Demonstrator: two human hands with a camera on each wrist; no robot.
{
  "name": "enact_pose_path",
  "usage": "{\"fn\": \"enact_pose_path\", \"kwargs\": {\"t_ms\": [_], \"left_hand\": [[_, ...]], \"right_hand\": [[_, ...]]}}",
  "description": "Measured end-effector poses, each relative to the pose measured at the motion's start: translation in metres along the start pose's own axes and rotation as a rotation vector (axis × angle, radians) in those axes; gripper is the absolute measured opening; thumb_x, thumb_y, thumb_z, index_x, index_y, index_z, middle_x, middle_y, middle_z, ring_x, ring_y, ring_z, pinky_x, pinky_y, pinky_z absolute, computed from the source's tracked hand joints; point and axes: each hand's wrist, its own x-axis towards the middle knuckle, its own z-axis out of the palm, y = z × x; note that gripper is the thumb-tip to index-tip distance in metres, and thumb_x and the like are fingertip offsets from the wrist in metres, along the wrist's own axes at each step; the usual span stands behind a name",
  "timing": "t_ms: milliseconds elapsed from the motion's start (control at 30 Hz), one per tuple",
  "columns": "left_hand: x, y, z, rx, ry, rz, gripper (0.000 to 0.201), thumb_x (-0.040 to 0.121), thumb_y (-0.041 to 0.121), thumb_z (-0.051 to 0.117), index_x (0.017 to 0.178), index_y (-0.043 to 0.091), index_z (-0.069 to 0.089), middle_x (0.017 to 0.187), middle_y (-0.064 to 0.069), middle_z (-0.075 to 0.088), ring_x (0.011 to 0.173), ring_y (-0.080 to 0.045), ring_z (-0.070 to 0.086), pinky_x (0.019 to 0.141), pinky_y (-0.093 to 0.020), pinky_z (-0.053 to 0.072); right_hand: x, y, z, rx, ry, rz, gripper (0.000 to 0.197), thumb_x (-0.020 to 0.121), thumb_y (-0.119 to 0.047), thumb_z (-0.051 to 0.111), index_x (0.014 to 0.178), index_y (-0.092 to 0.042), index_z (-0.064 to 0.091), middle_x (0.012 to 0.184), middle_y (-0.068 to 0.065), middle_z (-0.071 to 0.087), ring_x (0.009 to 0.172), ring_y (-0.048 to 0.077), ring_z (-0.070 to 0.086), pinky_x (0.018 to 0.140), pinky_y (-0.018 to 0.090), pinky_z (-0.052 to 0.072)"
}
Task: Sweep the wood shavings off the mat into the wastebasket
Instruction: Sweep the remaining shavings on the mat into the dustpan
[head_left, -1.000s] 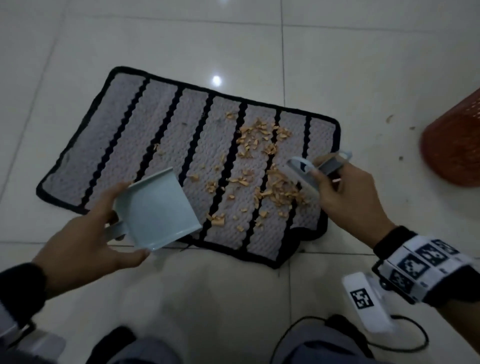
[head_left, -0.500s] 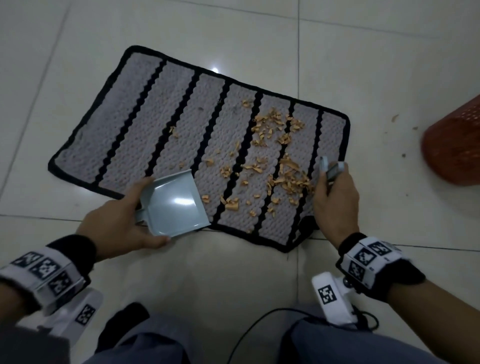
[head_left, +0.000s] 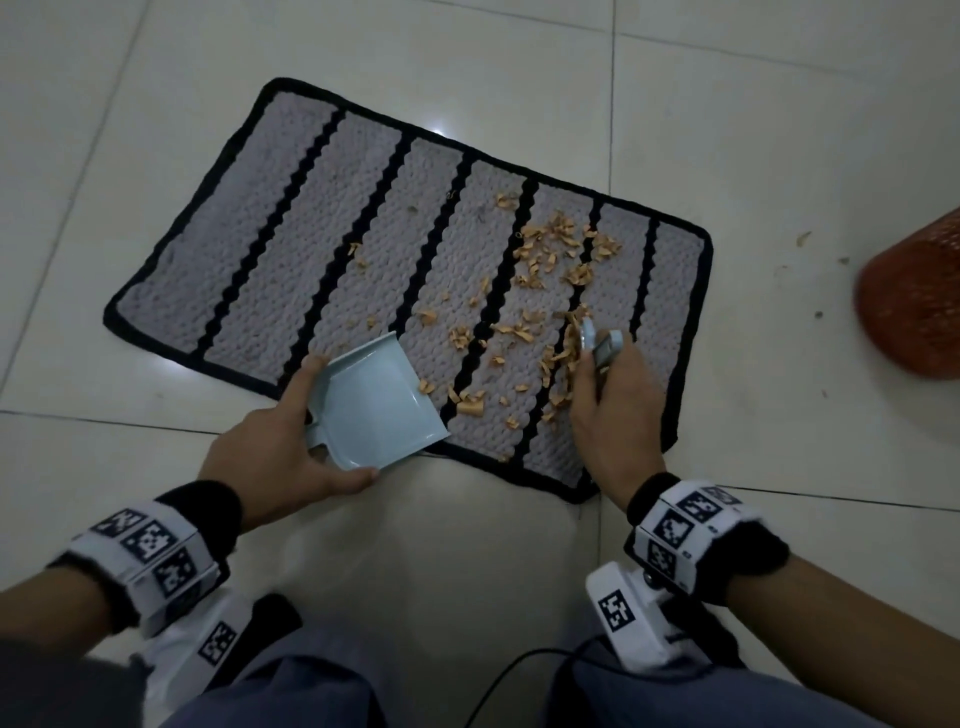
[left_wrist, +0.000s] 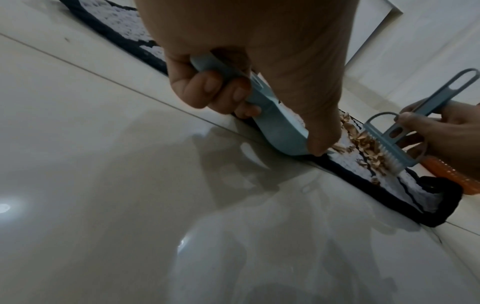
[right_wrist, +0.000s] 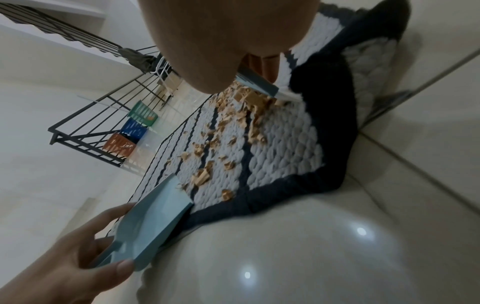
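Note:
A grey mat with black stripes lies on the tiled floor. Tan wood shavings are scattered over its right half, also seen as wood shavings in the right wrist view. My left hand grips a pale blue dustpan by its handle, with its lip on the mat's near edge. The dustpan shows from below in the left wrist view. My right hand holds a small blue brush, bristles down among the shavings. The brush touches the mat. An orange wastebasket stands at the right.
A few stray shavings lie on the tiles between mat and wastebasket. My knees and a black cable fill the bottom of the head view. A black railing with coloured bins is far behind.
The dustpan has come down from the air to the mat's near edge. My right hand has drawn the brush leftward and nearer, pushing shavings toward the dustpan.

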Motion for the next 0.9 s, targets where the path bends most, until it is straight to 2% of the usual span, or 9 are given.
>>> {"fn": "enact_pose_path", "kwargs": {"t_ms": [67, 167, 367, 467, 533, 600, 733, 833, 900], "left_hand": [[0.0, 0.002, 0.002, -0.004, -0.002, -0.012, 0.132, 0.048, 0.077, 0.076, 0.151, 0.034, 0.005, 0.113, -0.004, 0.069, 0.089, -0.03, 0.067, 0.068, -0.038, 0.055], [0.001, 0.003, 0.003, 0.0, 0.009, -0.019, 0.129, 0.054, 0.07, 0.08, 0.152, 0.034, 0.004, 0.116, -0.006, 0.068, 0.091, -0.031, 0.067, 0.07, -0.039, 0.055], [-0.001, 0.001, 0.006, -0.01, 0.002, -0.031, 0.126, 0.058, 0.07, 0.078, 0.151, 0.037, 0.0, 0.111, -0.003, 0.068, 0.076, -0.024, 0.061, 0.062, -0.033, 0.052], [0.0, 0.001, 0.005, -0.007, 0.006, -0.04, 0.126, 0.057, 0.07, 0.077, 0.151, 0.038, -0.001, 0.106, -0.002, 0.069, 0.075, -0.022, 0.059, 0.063, -0.033, 0.052], [0.0, 0.0, 0.006, -0.001, 0.011, -0.038, 0.126, 0.056, 0.072, 0.076, 0.149, 0.039, -0.001, 0.105, -0.002, 0.069, 0.079, -0.025, 0.064, 0.065, -0.035, 0.055], [0.0, 0.001, 0.007, -0.003, 0.018, -0.038, 0.125, 0.056, 0.071, 0.077, 0.149, 0.038, 0.0, 0.105, -0.003, 0.069, 0.082, -0.027, 0.066, 0.066, -0.036, 0.056], [0.0, 0.001, 0.01, -0.029, 0.02, -0.043, 0.125, 0.055, 0.07, 0.078, 0.149, 0.039, 0.001, 0.105, -0.002, 0.07, 0.085, -0.027, 0.067, 0.068, -0.037, 0.056], [0.0, 0.002, 0.01, -0.027, 0.016, -0.049, 0.128, 0.054, 0.072, 0.078, 0.15, 0.038, 0.001, 0.11, -0.003, 0.07, 0.089, -0.029, 0.067, 0.069, -0.037, 0.056], [0.0, 0.002, 0.01, -0.021, 0.021, -0.05, 0.128, 0.054, 0.072, 0.078, 0.151, 0.037, 0.001, 0.112, -0.005, 0.069, 0.09, -0.03, 0.067, 0.068, -0.036, 0.055]], "right_hand": [[-0.001, -0.01, 0.008, 0.013, -0.011, 0.003, 0.012, 0.102, -0.019, 0.045, 0.09, -0.02, 0.044, 0.076, 0.003, 0.048, 0.064, 0.019, 0.044, 0.055, 0.022, 0.026], [-0.002, -0.021, 0.023, 0.039, -0.025, -0.015, 0.01, 0.102, -0.019, 0.045, 0.095, -0.013, 0.049, 0.079, 0.002, 0.046, 0.068, 0.019, 0.043, 0.061, 0.028, 0.03], [0.001, -0.049, 0.053, 0.107, -0.126, -0.067, 0.02, 0.102, -0.023, 0.041, 0.106, -0.006, 0.051, 0.088, 0.007, 0.051, 0.075, 0.022, 0.048, 0.063, 0.031, 0.038], [0.009, -0.052, 0.042, 0.136, -0.099, -0.05, 0.01, 0.102, -0.021, 0.045, 0.094, -0.016, 0.05, 0.081, 0.003, 0.052, 0.066, 0.015, 0.046, 0.059, 0.023, 0.032], [0.018, -0.043, 0.022, 0.111, -0.112, -0.057, 0.013, 0.102, -0.021, 0.048, 0.103, -0.013, 0.058, 0.083, 0.0, 0.055, 0.064, 0.008, 0.045, 0.056, 0.018, 0.034], [0.03, -0.031, -0.003, 0.103, -0.197, -0.067, 0.017, 0.101, -0.021, 0.051, 0.112, -0.012, 0.06, 0.085, -0.001, 0.059, 0.067, 0.004, 0.051, 0.057, 0.012, 0.036], [0.048, -0.022, -0.045, 0.09, -0.517, -0.118, 0.01, 0.099, -0.016, 0.054, 0.106, -0.018, 0.061, 0.091, -0.01, 0.062, 0.082, -0.012, 0.056, 0.069, 0.004, 0.041], [0.054, -0.029, -0.059, -0.003, -0.722, -0.206, 0.009, 0.099, -0.012, 0.054, 0.098, -0.016, 0.063, 0.091, -0.016, 0.061, 0.084, -0.01, 0.055, 0.071, 0.004, 0.04], [0.058, -0.032, -0.062, -0.059, -0.846, -0.232, 0.01, 0.098, -0.012, 0.054, 0.095, -0.014, 0.064, 0.091, -0.008, 0.064, 0.084, -0.001, 0.058, 0.073, 0.011, 0.044]]}}
